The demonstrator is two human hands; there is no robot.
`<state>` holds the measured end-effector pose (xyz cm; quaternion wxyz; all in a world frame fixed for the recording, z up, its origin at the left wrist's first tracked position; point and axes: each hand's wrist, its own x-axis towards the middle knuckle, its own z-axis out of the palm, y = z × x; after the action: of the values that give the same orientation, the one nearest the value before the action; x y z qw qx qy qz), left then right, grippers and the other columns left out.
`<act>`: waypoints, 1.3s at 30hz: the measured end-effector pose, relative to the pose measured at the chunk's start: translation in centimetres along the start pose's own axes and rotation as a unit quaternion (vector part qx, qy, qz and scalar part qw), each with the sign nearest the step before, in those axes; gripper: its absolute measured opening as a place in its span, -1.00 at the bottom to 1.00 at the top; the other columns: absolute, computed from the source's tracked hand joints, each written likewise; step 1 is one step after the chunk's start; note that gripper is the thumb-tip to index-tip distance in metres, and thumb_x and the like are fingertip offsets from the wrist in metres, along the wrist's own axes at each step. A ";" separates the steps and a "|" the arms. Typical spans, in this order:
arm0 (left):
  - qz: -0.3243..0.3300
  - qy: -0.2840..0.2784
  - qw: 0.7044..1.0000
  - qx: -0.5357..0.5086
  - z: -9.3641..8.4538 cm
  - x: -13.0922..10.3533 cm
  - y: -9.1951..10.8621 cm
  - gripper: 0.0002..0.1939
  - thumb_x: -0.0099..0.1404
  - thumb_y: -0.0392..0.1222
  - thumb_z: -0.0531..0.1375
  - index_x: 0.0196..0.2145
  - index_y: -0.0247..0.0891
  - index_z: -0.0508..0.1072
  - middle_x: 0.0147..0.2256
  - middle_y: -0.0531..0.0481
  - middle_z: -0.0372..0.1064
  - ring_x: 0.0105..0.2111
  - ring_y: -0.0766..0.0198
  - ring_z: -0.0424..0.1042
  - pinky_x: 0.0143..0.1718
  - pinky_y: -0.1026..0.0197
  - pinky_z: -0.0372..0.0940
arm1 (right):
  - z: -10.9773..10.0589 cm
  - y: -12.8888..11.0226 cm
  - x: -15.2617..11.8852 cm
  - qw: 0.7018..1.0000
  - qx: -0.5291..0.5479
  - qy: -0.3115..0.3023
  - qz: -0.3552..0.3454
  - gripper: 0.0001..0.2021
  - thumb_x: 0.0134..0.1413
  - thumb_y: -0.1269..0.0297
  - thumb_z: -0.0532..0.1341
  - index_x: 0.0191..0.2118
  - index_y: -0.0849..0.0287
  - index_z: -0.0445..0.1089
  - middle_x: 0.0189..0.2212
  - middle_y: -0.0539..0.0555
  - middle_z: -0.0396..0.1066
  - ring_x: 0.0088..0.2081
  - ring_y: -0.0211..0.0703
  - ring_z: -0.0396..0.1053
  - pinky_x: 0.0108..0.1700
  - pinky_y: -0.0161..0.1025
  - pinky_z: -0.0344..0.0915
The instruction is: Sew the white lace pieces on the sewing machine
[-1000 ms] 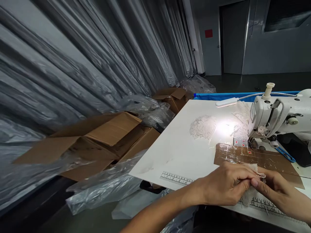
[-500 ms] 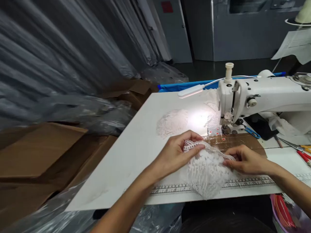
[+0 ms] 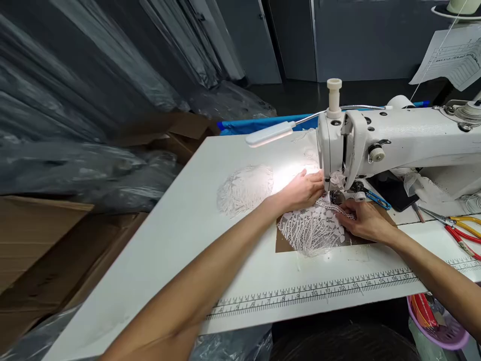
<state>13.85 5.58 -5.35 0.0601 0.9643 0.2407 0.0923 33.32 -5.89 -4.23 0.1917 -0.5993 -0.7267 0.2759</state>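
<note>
A white lace piece (image 3: 313, 228) with a dotted trim along its upper edge lies under the presser foot (image 3: 336, 197) of a white sewing machine (image 3: 406, 140). Just left of the needle area, my left hand (image 3: 305, 190) rests flat with fingers stretched towards the machine head; its fingertips are partly hidden there. My right hand (image 3: 363, 219) pinches the trim edge of the lace, right of the presser foot. Beneath the lace shows a brown plate (image 3: 285, 243) on the white tabletop.
More white lace (image 3: 246, 190) lies left of the machine, under a lamp (image 3: 270, 134). Scissors (image 3: 438, 216) and red-handled snips (image 3: 464, 243) lie at the right. A printed ruler (image 3: 315, 293) runs along the front edge. Cardboard boxes (image 3: 41, 235) stand at left, a purple basket (image 3: 451, 333) below right.
Both hands have carried the lace forward from the table's front, and its trim edge is now at the presser foot. My left hand has gone from pinching the lace to lying flat.
</note>
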 end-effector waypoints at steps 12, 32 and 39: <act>-0.011 0.126 0.992 -0.029 -0.1 -0.5 -0.7 -0.64 0.44 -0.16 -0.04 -0.23 -0.26 0.54 -0.24 -0.16 0.50 -0.16 0.13 0.49 -0.17 0.10 0.43 | -1.1 1.4 0.6 0.994 0.067 -0.051 0.067 -0.57 0.37 0.07 -0.03 -0.47 0.13 0.33 -0.70 -0.03 0.29 -0.62 -0.25 0.22 -0.52 -0.26 0.03; 0.029 0.184 0.981 0.059 1.2 -6.1 5.1 -0.70 0.48 -0.08 0.02 -0.08 -0.30 0.46 -0.07 -0.20 0.48 -0.06 0.08 0.47 -0.05 -0.08 0.40 | -0.2 1.0 -0.9 0.999 0.007 0.016 -0.031 -0.71 0.07 0.11 0.29 -0.16 0.18 0.49 -0.60 -0.07 0.36 -0.54 -0.26 0.29 -0.43 -0.29 0.15; 0.106 0.262 0.956 0.081 1.5 -5.7 6.6 -0.83 0.42 -0.32 0.07 -0.20 -0.32 0.46 -0.24 -0.13 0.53 -0.27 0.22 0.51 -0.30 0.14 0.44 | 1.0 0.0 -1.4 0.994 -0.032 0.040 -0.100 -0.84 0.14 0.35 0.21 -0.17 0.19 0.47 -0.36 0.07 0.50 -0.38 -0.19 0.39 -0.29 -0.25 0.26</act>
<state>12.20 -3.04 -6.56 -0.0930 0.9280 0.1513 0.3275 32.98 -7.43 -4.93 0.2278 -0.5400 -0.7831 0.2081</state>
